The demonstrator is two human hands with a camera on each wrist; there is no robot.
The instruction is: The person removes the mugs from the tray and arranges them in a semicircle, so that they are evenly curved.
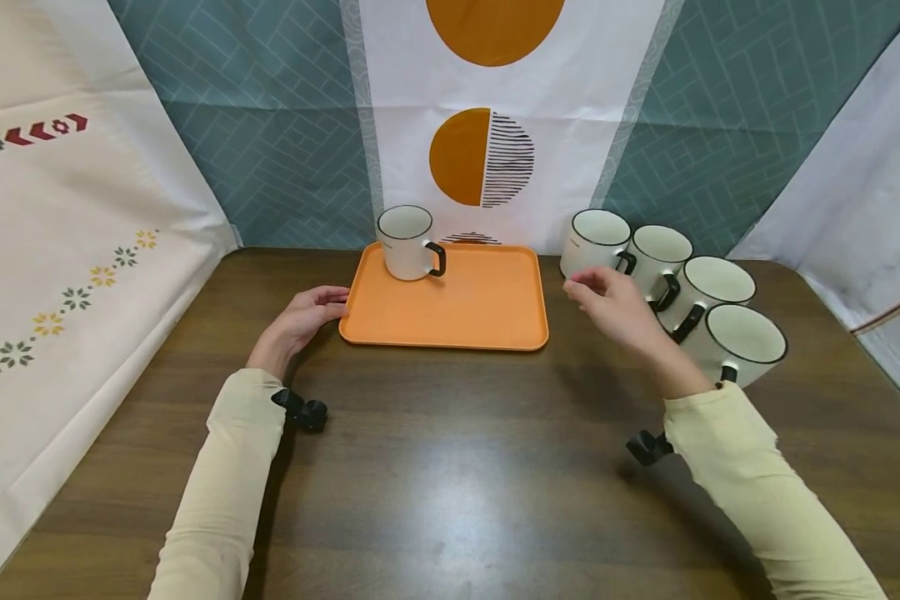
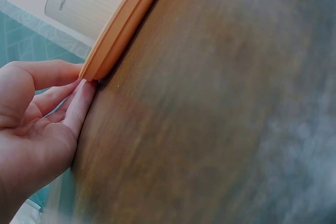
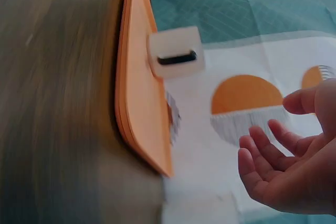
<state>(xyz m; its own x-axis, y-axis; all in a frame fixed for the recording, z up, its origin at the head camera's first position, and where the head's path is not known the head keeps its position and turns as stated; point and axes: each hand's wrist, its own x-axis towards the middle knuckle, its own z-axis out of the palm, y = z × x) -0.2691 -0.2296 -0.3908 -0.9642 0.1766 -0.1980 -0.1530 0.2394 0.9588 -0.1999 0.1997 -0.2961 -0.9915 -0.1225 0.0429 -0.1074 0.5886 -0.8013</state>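
An orange tray (image 1: 487, 312) lies on the table with one white, dark-rimmed mug (image 1: 405, 250) upright near its back left corner, black handle facing right. My left hand (image 1: 307, 321) holds the tray's left edge; in the left wrist view, the fingers (image 2: 52, 73) meet at the tray's rim (image 2: 113, 40). My right hand (image 1: 615, 308) is raised between the tray and several matching mugs (image 1: 720, 279) on the right. Its fingers are loosely bent with nothing between them, as the right wrist view (image 3: 294, 161) shows.
The mugs at the right stand close together in a slanting row, black handles towards the front. Behind the brown wooden table (image 1: 450, 467) hangs a green and white patterned cloth (image 1: 270, 125). A white embroidered cloth (image 1: 67, 250) drapes along the left side.
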